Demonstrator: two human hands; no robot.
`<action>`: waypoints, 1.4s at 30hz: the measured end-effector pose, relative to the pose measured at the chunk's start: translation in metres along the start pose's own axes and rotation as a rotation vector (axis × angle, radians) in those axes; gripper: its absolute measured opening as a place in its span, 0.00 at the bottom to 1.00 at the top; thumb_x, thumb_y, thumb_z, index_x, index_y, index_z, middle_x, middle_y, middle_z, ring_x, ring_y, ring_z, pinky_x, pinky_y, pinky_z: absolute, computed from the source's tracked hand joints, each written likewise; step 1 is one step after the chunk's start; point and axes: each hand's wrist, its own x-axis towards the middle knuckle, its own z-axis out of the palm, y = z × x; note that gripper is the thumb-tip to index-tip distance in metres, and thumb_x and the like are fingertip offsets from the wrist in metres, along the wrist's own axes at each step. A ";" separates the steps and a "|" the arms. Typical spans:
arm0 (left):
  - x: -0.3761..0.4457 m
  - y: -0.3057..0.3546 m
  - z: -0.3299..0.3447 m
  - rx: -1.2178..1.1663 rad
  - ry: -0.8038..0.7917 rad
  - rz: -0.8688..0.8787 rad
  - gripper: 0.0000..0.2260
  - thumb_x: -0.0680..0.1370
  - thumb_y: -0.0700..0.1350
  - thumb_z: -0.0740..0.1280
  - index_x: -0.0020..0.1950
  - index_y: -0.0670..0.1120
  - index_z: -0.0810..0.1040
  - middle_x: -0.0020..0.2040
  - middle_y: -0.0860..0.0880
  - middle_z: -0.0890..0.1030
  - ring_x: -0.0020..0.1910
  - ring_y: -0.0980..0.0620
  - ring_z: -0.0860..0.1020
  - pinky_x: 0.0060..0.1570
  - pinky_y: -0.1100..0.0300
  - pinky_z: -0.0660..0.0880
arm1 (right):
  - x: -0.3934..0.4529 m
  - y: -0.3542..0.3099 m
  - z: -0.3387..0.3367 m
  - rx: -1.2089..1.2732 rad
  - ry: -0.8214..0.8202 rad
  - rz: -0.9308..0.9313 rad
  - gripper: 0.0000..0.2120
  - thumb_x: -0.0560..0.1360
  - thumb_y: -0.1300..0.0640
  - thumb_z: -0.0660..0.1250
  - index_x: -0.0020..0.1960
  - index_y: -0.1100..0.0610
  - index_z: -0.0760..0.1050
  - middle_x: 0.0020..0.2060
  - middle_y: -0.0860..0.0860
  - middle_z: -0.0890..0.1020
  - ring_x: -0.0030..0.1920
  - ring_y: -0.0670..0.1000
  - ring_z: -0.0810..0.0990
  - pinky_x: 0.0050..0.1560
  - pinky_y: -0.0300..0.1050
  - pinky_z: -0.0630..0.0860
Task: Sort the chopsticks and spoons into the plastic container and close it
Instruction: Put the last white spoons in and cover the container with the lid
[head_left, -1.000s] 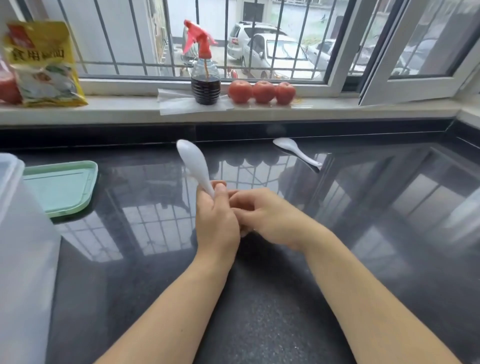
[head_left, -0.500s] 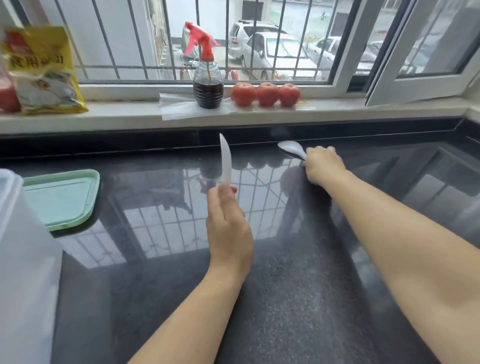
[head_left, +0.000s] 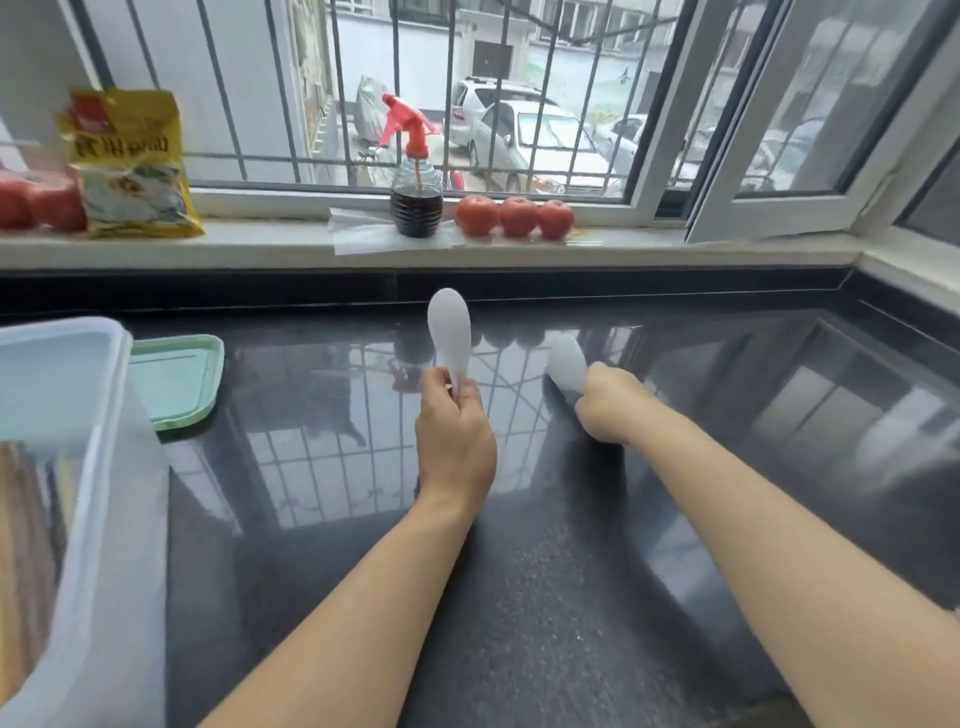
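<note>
My left hand (head_left: 454, 436) grips the handle of a white plastic spoon (head_left: 450, 327), bowl pointing up, above the middle of the black countertop. To its right, my right hand (head_left: 613, 405) grips the handle of a second white spoon (head_left: 566, 361), whose bowl points up and left just above the counter. The clear plastic container (head_left: 93, 519) stands open at the left edge, with blurred wooden chopsticks (head_left: 21, 545) showing through its wall. Its mint-green lid (head_left: 179, 379) lies flat on the counter behind it.
On the windowsill stand a spray bottle (head_left: 415, 202) of dark liquid on a tissue, three tomatoes (head_left: 514, 217), a yellow food bag (head_left: 132, 166) and more red fruit (head_left: 36, 200) at far left. A raised black ledge (head_left: 675, 280) borders the counter's back.
My right hand reached out to the spoon lying at the back, took hold of it and drew it off the counter toward me. The left hand kept its spoon upright, turning it slightly.
</note>
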 end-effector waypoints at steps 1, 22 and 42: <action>-0.007 0.006 -0.002 -0.009 0.010 0.005 0.06 0.86 0.48 0.57 0.51 0.50 0.69 0.35 0.50 0.73 0.27 0.59 0.69 0.32 0.52 0.72 | -0.014 0.002 0.004 0.082 -0.002 0.020 0.16 0.81 0.57 0.58 0.66 0.62 0.67 0.56 0.58 0.74 0.54 0.61 0.74 0.49 0.47 0.68; -0.131 0.161 -0.369 -0.378 0.434 0.211 0.12 0.86 0.49 0.58 0.58 0.46 0.80 0.32 0.50 0.63 0.25 0.56 0.57 0.21 0.64 0.55 | -0.245 -0.289 -0.056 0.687 -0.113 -0.753 0.11 0.80 0.56 0.65 0.48 0.65 0.77 0.39 0.58 0.84 0.36 0.52 0.84 0.34 0.40 0.82; -0.095 0.109 -0.432 -0.257 0.274 -0.061 0.11 0.86 0.46 0.58 0.59 0.48 0.80 0.33 0.49 0.65 0.26 0.55 0.58 0.23 0.62 0.54 | -0.208 -0.358 0.020 -0.906 0.192 -1.005 0.09 0.81 0.60 0.59 0.47 0.55 0.77 0.35 0.49 0.76 0.34 0.50 0.74 0.34 0.44 0.73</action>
